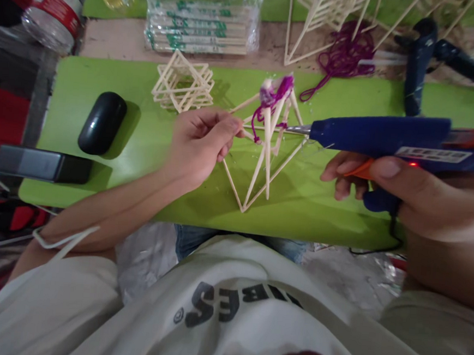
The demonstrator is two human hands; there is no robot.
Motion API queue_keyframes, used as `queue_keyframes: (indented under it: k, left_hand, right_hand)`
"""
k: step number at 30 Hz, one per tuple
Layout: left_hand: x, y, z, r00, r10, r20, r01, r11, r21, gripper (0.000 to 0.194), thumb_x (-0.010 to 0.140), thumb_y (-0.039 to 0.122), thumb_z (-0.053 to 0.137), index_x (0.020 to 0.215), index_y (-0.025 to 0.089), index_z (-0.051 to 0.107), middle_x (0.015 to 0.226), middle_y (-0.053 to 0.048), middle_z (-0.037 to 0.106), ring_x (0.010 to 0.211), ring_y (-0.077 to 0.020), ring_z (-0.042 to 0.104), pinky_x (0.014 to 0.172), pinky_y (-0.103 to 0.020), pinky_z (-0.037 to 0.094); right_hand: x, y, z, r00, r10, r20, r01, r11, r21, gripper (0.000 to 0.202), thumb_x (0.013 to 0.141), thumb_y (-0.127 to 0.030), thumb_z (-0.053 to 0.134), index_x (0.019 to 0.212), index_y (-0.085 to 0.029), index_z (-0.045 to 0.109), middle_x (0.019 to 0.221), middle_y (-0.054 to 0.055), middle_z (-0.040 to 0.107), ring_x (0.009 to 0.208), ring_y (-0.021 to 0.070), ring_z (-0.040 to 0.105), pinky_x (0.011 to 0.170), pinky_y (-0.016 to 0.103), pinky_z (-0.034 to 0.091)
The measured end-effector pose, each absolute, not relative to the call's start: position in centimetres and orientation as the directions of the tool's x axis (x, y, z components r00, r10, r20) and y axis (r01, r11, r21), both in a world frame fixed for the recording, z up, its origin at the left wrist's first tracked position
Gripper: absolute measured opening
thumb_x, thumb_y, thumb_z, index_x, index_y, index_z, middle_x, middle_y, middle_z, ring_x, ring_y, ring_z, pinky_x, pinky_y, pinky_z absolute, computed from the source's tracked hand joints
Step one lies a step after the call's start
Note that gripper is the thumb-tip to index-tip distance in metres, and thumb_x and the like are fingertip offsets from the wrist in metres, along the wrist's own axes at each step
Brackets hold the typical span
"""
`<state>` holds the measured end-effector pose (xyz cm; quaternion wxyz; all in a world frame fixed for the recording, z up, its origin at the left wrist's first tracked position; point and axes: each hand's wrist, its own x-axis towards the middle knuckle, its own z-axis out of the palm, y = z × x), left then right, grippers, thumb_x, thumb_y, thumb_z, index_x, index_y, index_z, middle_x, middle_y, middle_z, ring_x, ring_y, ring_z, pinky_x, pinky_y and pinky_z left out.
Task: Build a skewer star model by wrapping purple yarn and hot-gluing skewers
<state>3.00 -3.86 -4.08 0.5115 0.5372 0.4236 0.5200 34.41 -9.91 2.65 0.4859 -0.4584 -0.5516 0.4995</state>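
Note:
A blue hot glue gun (380,133) with an orange trigger and a small red light is gripped in my right hand (428,198). Its metal nozzle points left and reaches a frame of thin wooden sticks (266,147); whether it touches cannot be made out. Purple yarn (274,93) is wound round the top of this frame, and a strand hangs down from it. My left hand (206,145) pinches a stick at the frame's left side between thumb and fingers. The frame stands on the green board (137,191).
Left of the frame lie a black mouse (102,123) and a dark box (43,165). Behind are a stick lattice (183,83), packaged sticks (202,27), a purple yarn heap (345,49) and another dark blue tool (420,66). A plastic bottle (57,7) stands at the upper left.

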Motion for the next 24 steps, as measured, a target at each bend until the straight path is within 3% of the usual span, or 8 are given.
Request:
queue_keyframes:
  k: [4,14,19,24]
  left_hand:
    - [3.2,-3.9,-4.1,0.096,0.990,0.102,-0.077,-0.095,0.993,0.040,0.107,0.053,0.092,0.082,0.025,0.082,0.068,0.002,0.067,0.047,-0.0067,0.052,0.041,-0.022,0.037]
    - [3.2,-3.9,-3.8,0.104,0.989,0.103,-0.096,-0.093,0.991,0.034,0.107,0.048,0.092,0.082,0.026,0.085,0.063,0.003,0.064,0.046,-0.0073,0.051,0.041,-0.023,0.034]
    - [2.9,-3.8,-3.8,0.093,0.989,0.118,-0.100,-0.109,0.989,0.030,0.106,0.045,0.093,0.083,0.026,0.087,0.066,0.003,0.068,0.046,-0.0068,0.050,0.040,-0.022,0.034]
    - [2.4,-4.0,-3.6,0.159,0.986,0.049,-0.032,-0.044,0.999,0.028,0.107,0.039,0.091,0.084,0.025,0.085,0.071,0.001,0.074,0.048,-0.0076,0.054,0.043,-0.021,0.040]
  right_hand:
    - [34.5,-9.7,2.4,-0.112,0.992,0.059,0.079,0.068,-0.995,0.034,0.093,-0.055,0.106,0.093,-0.023,0.095,0.096,0.006,0.092,0.062,0.0207,0.080,0.045,0.032,0.058]
    - [35.5,-9.1,2.2,-0.173,0.983,0.059,0.153,0.086,-0.984,0.029,0.099,-0.051,0.101,0.092,-0.023,0.095,0.097,0.006,0.092,0.062,0.0189,0.080,0.049,0.032,0.060]
    - [35.0,-9.1,2.9,-0.108,0.990,0.095,0.043,0.100,-0.994,0.030,0.093,-0.049,0.107,0.091,-0.021,0.095,0.096,0.007,0.092,0.064,0.0222,0.082,0.050,0.035,0.067]
    - [34.5,-9.3,3.2,-0.107,0.992,0.062,0.045,0.067,-0.997,0.038,0.090,-0.055,0.108,0.090,-0.019,0.094,0.095,0.008,0.091,0.062,0.0211,0.080,0.046,0.032,0.063]
